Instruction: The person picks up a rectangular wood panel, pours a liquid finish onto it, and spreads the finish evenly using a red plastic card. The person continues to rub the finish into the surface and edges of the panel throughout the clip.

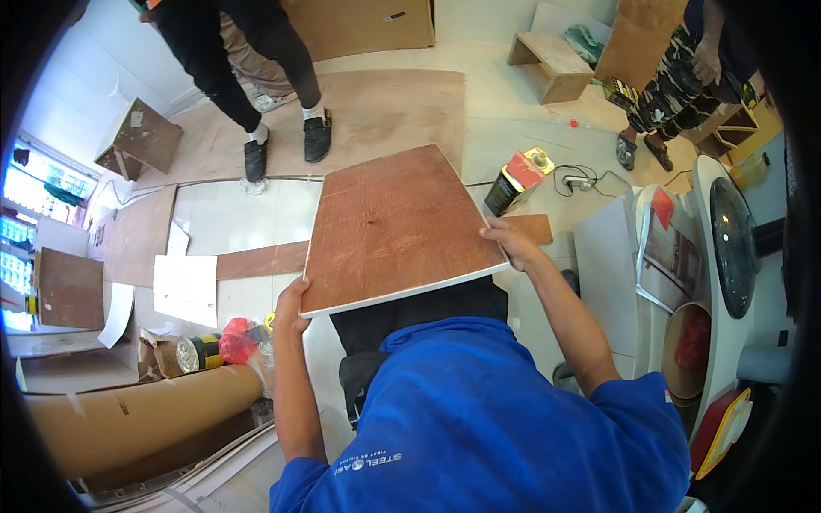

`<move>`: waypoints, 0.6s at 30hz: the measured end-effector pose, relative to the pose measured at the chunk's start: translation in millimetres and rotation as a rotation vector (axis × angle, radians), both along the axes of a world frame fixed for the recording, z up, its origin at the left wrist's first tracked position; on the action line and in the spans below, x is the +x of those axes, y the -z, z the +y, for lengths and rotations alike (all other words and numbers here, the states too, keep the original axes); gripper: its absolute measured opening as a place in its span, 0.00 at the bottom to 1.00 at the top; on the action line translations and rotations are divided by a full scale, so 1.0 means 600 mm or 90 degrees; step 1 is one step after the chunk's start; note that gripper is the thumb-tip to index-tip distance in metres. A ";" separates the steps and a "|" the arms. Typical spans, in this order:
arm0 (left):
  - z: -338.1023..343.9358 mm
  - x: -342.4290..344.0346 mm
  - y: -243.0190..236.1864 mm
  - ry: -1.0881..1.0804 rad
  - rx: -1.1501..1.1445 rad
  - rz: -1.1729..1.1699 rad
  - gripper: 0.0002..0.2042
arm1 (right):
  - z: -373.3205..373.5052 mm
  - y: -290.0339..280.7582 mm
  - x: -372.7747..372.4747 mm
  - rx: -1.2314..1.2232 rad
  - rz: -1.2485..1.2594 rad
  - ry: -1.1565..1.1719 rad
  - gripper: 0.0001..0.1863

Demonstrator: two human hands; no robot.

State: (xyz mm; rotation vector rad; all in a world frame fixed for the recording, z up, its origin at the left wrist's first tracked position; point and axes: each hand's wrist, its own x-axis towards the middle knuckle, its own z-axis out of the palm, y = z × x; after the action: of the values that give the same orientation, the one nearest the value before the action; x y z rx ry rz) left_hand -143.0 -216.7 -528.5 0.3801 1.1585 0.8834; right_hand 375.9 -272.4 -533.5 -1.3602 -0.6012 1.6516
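A reddish-brown wooden board with a white front edge is held out in front of my body, its broad face up. My left hand grips its near left corner, with the thumb along the edge. At the right edge, near the front corner, my right hand has its thumb on top. The fingers of both hands are mostly hidden under the board. Just beyond my right hand stands a rectangular metal can with a red piece on it.
Two people stand ahead, one in black trousers on a large plywood sheet, another in camouflage trousers at far right. A cardboard roll lies at left near a round tin. A power strip with cables lies right.
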 end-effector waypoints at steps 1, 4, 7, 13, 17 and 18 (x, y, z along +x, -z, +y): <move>-0.009 -0.002 0.001 0.037 0.017 0.040 0.20 | -0.003 0.007 -0.001 0.023 0.010 -0.030 0.27; -0.027 -0.007 0.005 0.117 0.016 0.175 0.20 | -0.017 0.027 0.000 0.027 -0.022 -0.078 0.27; -0.028 -0.010 0.006 0.166 -0.001 0.281 0.20 | -0.027 0.032 0.011 0.006 -0.064 -0.075 0.26; 0.007 -0.024 0.002 0.399 -0.171 0.420 0.18 | -0.038 0.028 0.035 -0.072 -0.099 -0.094 0.28; 0.058 -0.027 0.008 0.507 -0.188 0.544 0.27 | -0.046 0.051 0.073 -0.107 -0.034 -0.107 0.32; 0.080 -0.020 0.009 0.531 -0.160 0.604 0.28 | -0.047 0.060 0.084 -0.114 -0.003 -0.113 0.34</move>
State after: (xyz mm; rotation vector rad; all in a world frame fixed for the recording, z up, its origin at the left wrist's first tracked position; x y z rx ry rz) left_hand -155.0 -169.0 -533.7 1.0386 1.7287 -0.2401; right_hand 426.2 -300.3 -569.4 -1.4743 -0.6027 1.8832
